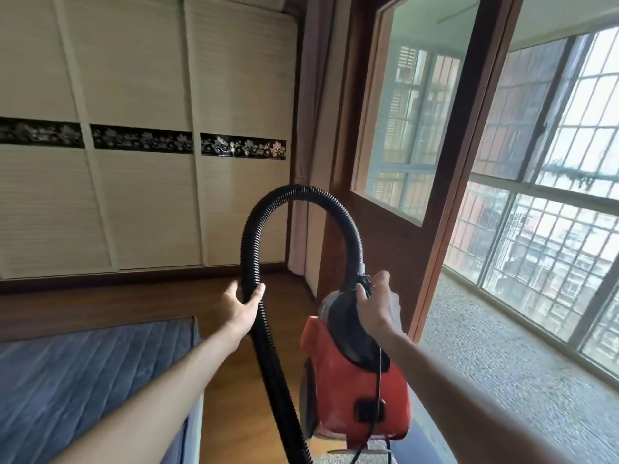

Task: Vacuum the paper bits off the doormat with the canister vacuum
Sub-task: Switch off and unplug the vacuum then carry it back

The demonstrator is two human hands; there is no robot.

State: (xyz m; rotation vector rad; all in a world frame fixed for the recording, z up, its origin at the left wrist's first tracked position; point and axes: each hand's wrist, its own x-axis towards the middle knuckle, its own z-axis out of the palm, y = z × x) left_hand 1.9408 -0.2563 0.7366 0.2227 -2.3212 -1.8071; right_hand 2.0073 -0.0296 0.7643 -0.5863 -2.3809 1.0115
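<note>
A red canister vacuum [355,390] with a black top hangs in the air in front of me. My right hand [376,304] grips its black handle near the hose joint. A black ribbed hose [301,195] arches up from the canister, curves left and drops down out of the bottom of the view. My left hand [243,301] is curled round the descending part of that hose. A thin black cord [378,396] dangles down the canister's side. No doormat, paper bits or nozzle are in view.
A bed with a blue quilted mattress [83,380] lies at lower left. Cream sliding wardrobe doors [140,195] fill the far wall. A brown wooden partition with a glass pane [402,229] stands to the right, with a speckled sill [502,363] and barred windows [552,229] beyond. Wooden floor [234,413] runs between.
</note>
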